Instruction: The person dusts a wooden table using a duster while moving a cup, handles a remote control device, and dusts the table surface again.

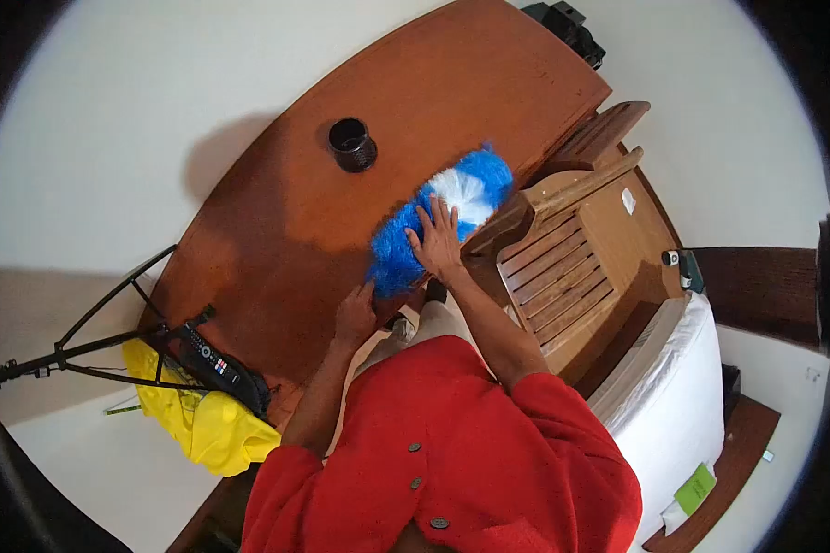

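Observation:
A fluffy blue-and-white duster (471, 197) lies along the near edge of the brown wooden table (433, 101). My right hand (436, 241) rests on top of its bristles, with fingers spread and flat. At the duster's lower left end, my left hand (355, 315) is closed, its fingertips pinching the bristly end. Any handle of the duster is hidden from view.
A black mesh cup (352, 146) stands on the table. A remote control (214, 358), a yellow cloth (203, 429) and a black tripod (60, 355) are at the left. Right of me are a slatted wooden chair (563, 276) and a white-covered mattress (673, 396).

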`<state>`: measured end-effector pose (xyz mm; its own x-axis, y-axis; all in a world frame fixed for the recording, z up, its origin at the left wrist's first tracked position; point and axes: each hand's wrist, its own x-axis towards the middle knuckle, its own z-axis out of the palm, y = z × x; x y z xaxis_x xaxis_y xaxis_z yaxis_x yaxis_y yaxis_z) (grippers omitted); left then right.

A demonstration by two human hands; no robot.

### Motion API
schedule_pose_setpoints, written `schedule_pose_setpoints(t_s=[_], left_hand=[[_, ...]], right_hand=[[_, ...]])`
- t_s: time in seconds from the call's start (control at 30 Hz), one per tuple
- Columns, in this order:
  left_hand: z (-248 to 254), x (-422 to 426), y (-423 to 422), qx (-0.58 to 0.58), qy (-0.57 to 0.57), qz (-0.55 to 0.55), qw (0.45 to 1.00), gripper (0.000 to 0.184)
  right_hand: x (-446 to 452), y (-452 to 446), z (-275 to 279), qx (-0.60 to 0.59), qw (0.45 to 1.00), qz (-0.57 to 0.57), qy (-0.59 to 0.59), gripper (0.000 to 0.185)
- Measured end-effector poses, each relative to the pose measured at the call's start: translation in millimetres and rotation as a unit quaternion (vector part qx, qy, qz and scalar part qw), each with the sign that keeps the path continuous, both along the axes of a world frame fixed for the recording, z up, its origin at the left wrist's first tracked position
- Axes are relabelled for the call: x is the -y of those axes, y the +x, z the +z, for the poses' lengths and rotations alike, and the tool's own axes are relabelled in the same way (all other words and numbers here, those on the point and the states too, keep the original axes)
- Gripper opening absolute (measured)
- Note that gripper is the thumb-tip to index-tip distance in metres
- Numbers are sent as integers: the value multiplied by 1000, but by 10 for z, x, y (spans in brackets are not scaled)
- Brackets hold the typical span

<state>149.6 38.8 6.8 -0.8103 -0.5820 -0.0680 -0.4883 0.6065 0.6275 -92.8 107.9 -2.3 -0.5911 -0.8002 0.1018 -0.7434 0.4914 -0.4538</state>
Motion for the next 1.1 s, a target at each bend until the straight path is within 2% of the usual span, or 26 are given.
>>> schedule_pose_setpoints(t_s=[0.1,0.2,0.3,0.43,0.5,0.57,0.67,0.8,0.87,1.0,1.1], left_hand=[[-87,87,39,-19,-20,61,998,33],[-113,-31,-50,-23,15,66,997,35],[-111,-71,-150,-36,3,38,999,39],[31,-142,-540,-37,18,100,994,32],[-17,-229,-720,-63,22,118,991,29],[-41,-208,-799,-56,37,83,994,29],[55,-173,-856,-93,27,80,992,30],[-42,-144,-851,-115,3,105,988,31],[-90,-128,-714,-106,-6,67,992,33],[-50,-3,-573,-128,-41,68,989,36],[-222,-34,-452,-123,-36,34,991,37]], right_hand=[[-49,43,25,-16,999,19,-25,61],[-140,127,-4,-30,996,41,-68,66],[-198,260,-103,-10,993,-5,-117,72],[-306,385,-223,60,982,-75,-160,76],[-371,439,-333,35,995,-45,-84,76],[-380,433,-432,-13,999,-25,-14,75],[-378,386,-445,10,1000,-21,2,77],[-477,361,-394,22,999,-5,-40,85],[-537,329,-417,12,999,7,-43,88],[-589,315,-320,55,998,16,-36,87],[-581,295,-182,64,998,17,-21,83]])
